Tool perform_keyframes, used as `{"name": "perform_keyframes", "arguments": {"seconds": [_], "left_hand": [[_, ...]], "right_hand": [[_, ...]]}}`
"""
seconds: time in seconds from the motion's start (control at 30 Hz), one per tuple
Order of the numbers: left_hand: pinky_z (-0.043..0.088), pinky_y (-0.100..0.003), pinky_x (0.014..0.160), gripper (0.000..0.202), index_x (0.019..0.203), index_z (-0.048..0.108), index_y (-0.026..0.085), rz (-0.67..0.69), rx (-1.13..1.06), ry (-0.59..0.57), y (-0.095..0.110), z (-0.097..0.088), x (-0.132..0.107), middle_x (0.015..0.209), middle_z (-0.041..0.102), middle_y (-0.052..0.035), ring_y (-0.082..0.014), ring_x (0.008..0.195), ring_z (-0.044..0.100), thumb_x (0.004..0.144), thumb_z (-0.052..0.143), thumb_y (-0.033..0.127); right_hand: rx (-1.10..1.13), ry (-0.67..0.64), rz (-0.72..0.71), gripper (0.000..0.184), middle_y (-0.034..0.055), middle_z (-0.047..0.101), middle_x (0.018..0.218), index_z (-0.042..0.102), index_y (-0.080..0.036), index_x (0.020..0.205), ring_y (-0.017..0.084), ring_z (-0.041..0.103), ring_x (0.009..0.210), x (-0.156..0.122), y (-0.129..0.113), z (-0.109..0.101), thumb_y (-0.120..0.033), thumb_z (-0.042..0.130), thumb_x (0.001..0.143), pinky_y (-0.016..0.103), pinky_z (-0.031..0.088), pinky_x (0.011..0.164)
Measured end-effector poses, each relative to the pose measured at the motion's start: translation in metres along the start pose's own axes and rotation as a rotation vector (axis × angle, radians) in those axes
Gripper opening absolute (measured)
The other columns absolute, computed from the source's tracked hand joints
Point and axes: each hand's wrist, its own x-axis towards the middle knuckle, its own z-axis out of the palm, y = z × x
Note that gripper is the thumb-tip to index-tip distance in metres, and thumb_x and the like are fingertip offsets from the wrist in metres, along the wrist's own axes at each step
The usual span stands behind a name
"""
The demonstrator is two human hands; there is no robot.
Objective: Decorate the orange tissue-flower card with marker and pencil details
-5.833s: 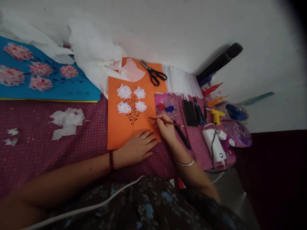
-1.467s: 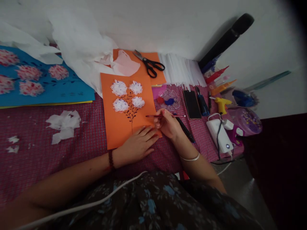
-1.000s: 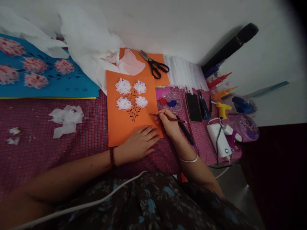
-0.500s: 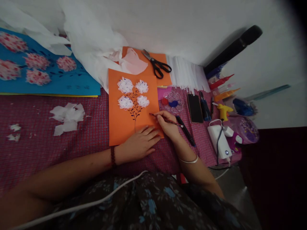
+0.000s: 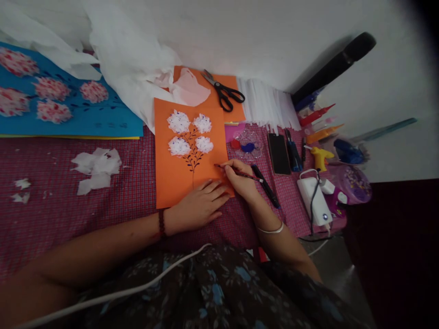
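An orange card (image 5: 174,176) with several white tissue flowers and a dark painted stem lies on the red checked cloth (image 5: 113,210). My left hand (image 5: 200,205) lies flat on the card's lower right corner, fingers spread. My right hand (image 5: 242,178) pinches a thin red paintbrush (image 5: 240,172), its tip touching the card's right edge. A black pen (image 5: 266,186) lies just right of that hand.
A clear paint palette (image 5: 247,145) with red and blue paint, a phone (image 5: 278,153), black scissors (image 5: 224,93), a yellow glue gun (image 5: 319,156), a white power bank (image 5: 313,201) and glue tubes crowd the right. A blue flower sheet (image 5: 68,114) and tissue scraps (image 5: 98,167) lie left.
The brush tip has come down from above the card to its right edge. My left hand has stayed flat on the card. The view shifted slightly.
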Motion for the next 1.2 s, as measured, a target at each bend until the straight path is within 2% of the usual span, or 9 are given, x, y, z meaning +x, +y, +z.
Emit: {"name": "perform_keyframes", "arguments": {"seconds": [0.27,0.5,0.73,0.87,0.97,1.03,1.1,1.17,1.2], "left_hand": [[0.024,-0.047,0.122,0.051,0.145,0.049,0.016,0.004,0.009,0.001,-0.001,0.001,-0.001,0.153,0.049,-0.0129,-0.0324,0.145,0.038,0.101,0.051,0.042],[0.022,-0.047,0.123,0.052,0.146,0.048,0.017,-0.001,-0.019,0.016,-0.001,0.004,-0.001,0.153,0.050,-0.0135,-0.0303,0.143,0.041,0.100,0.053,0.042],[0.025,-0.048,0.122,0.052,0.144,0.051,0.016,0.000,-0.009,0.017,0.000,0.001,-0.001,0.151,0.052,-0.0132,-0.0317,0.142,0.043,0.099,0.056,0.041],[0.026,-0.049,0.121,0.052,0.143,0.051,0.015,0.000,-0.032,0.019,0.001,-0.001,-0.002,0.151,0.051,-0.0151,-0.0331,0.142,0.043,0.098,0.058,0.039],[0.026,-0.053,0.121,0.046,0.139,0.056,0.014,0.000,-0.160,0.048,0.001,-0.002,0.000,0.149,0.053,-0.0177,-0.0350,0.142,0.043,0.096,0.060,0.032],[0.033,-0.051,0.117,0.031,0.122,0.066,0.016,-0.052,-0.406,0.124,-0.003,-0.005,0.003,0.133,0.066,-0.0145,-0.0318,0.130,0.055,0.093,0.062,0.027],[0.048,-0.043,0.101,0.013,0.099,0.069,0.019,-0.175,-0.660,0.245,-0.010,-0.009,0.007,0.104,0.074,-0.0080,-0.0244,0.103,0.067,0.092,0.059,0.025],[0.053,-0.034,0.081,0.015,0.084,0.062,0.020,-0.308,-0.780,0.368,-0.019,-0.015,0.011,0.083,0.070,-0.0032,-0.0185,0.080,0.065,0.093,0.051,0.025],[0.052,-0.032,0.074,0.017,0.082,0.059,0.020,-0.350,-0.785,0.414,-0.023,-0.019,0.012,0.079,0.066,-0.0021,-0.0170,0.075,0.063,0.094,0.048,0.025]], "right_hand": [[0.250,0.111,0.125,0.017,-0.0025,0.067,0.066,0.068,-0.022,0.082,0.012,0.058,0.053,0.002,0.009,-0.004,-0.034,0.057,0.089,0.026,0.047,0.056],[0.085,0.009,0.058,0.015,-0.0015,0.068,0.068,0.065,-0.022,0.076,0.014,0.060,0.060,0.000,-0.002,-0.002,-0.032,0.058,0.085,0.028,0.049,0.061],[0.137,-0.010,0.043,0.014,-0.0026,0.066,0.064,0.066,-0.022,0.077,0.014,0.059,0.058,0.000,-0.004,-0.003,-0.032,0.060,0.086,0.028,0.049,0.061],[0.258,0.033,0.057,0.027,-0.0020,0.067,0.065,0.068,-0.022,0.078,0.013,0.058,0.056,-0.002,0.001,-0.002,-0.044,0.060,0.091,0.026,0.046,0.057],[0.498,0.066,0.153,0.040,-0.0016,0.066,0.060,0.067,-0.021,0.078,0.011,0.054,0.048,-0.002,0.003,0.001,-0.059,0.060,0.089,0.024,0.042,0.049],[0.685,0.059,0.260,0.045,-0.0028,0.062,0.052,0.064,-0.020,0.074,0.009,0.049,0.042,0.000,0.002,0.004,-0.063,0.063,0.085,0.022,0.037,0.043],[0.845,0.018,0.358,0.046,-0.0045,0.056,0.045,0.060,-0.020,0.069,0.008,0.043,0.036,0.001,-0.002,0.006,-0.063,0.065,0.085,0.021,0.034,0.040],[0.968,-0.038,0.417,0.045,-0.0055,0.052,0.042,0.058,-0.020,0.068,0.007,0.039,0.034,0.001,-0.007,0.008,-0.061,0.063,0.087,0.020,0.032,0.039],[1.011,-0.064,0.433,0.045,-0.0058,0.051,0.041,0.058,-0.020,0.068,0.007,0.038,0.034,0.000,-0.010,0.009,-0.060,0.062,0.089,0.020,0.031,0.039]]}}
